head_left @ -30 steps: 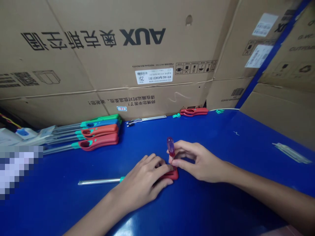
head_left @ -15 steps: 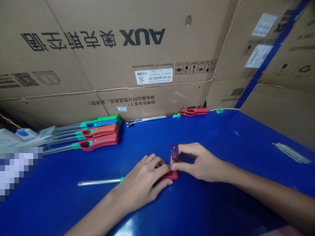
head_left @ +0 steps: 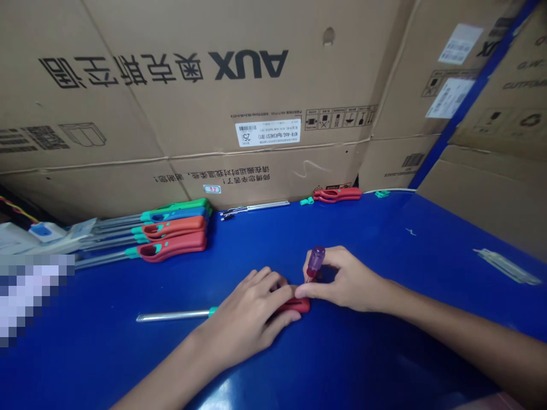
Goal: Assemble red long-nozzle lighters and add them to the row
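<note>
A long gas lighter with a red handle (head_left: 294, 306) and a metal tube (head_left: 173, 315) lies on the blue table (head_left: 376, 245). My left hand (head_left: 248, 316) presses down on its handle, fingers curled over it. My right hand (head_left: 342, 279) pinches a small screwdriver with a purple handle (head_left: 315, 261), tilted to the right, its tip down at the red handle's end.
Several finished lighters with red, blue and green handles (head_left: 173, 230) lie stacked at the left. A loose metal tube (head_left: 254, 208) and red handle parts (head_left: 337, 195) lie by the cardboard boxes (head_left: 222, 102). A clear plastic strip (head_left: 506, 265) lies at the right.
The screwdriver handle has shifted right and tilted, and my right hand has moved slightly lower. My left hand and the lighter stayed put.
</note>
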`<action>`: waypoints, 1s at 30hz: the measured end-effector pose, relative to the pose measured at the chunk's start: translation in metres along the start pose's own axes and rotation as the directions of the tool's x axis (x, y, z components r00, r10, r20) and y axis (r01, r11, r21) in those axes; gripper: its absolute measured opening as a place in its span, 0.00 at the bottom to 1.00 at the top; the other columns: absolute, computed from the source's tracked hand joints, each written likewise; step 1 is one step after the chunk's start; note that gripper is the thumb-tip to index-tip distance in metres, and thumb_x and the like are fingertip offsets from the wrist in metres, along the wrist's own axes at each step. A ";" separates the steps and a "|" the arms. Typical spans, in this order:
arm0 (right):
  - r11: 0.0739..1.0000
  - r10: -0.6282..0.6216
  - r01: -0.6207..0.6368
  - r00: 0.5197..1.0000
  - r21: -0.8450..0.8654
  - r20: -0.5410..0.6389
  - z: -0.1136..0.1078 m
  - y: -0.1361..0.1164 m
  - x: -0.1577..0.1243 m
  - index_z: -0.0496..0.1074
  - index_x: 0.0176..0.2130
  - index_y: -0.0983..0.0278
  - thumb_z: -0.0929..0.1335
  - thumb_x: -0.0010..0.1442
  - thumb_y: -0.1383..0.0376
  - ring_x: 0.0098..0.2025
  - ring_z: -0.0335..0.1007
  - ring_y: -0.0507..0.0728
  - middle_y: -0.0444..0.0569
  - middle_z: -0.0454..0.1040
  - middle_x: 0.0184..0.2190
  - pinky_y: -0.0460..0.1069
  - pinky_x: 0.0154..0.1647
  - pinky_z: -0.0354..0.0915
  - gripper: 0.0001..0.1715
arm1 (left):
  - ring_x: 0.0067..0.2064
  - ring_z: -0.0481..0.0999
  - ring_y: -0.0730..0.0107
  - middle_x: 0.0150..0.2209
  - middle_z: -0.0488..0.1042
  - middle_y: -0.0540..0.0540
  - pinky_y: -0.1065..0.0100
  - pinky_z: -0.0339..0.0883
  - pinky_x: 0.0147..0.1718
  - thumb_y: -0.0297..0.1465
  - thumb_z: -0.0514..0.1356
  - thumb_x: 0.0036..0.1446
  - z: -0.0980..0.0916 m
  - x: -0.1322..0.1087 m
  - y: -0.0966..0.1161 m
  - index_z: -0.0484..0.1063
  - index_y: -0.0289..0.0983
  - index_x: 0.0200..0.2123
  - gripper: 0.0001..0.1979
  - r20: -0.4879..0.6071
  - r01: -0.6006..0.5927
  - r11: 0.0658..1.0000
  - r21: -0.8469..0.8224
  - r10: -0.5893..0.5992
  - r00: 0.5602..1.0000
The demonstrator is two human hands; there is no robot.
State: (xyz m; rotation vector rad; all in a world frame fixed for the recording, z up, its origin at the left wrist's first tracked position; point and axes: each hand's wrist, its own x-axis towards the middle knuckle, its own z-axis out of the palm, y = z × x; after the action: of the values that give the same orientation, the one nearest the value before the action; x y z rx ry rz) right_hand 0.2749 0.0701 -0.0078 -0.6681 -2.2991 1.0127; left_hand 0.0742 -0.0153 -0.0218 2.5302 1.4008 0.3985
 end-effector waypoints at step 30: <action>0.960 -0.136 0.144 0.989 -0.240 0.051 0.010 0.004 -0.003 0.52 0.21 0.63 0.63 0.65 0.61 0.22 0.52 0.47 0.38 0.56 0.18 0.45 0.26 0.51 0.24 | 0.44 0.69 0.59 0.43 0.72 0.45 0.52 0.65 0.48 0.38 0.54 0.66 0.001 0.000 -0.001 0.72 0.44 0.48 0.11 0.007 0.009 1.000 0.023 -0.009 1.000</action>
State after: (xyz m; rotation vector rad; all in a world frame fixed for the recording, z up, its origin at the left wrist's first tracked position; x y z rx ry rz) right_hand 0.2717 0.0653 -0.0178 -0.5766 -2.4859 0.6883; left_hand 0.0736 -0.0153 -0.0232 2.5397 1.4213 0.3731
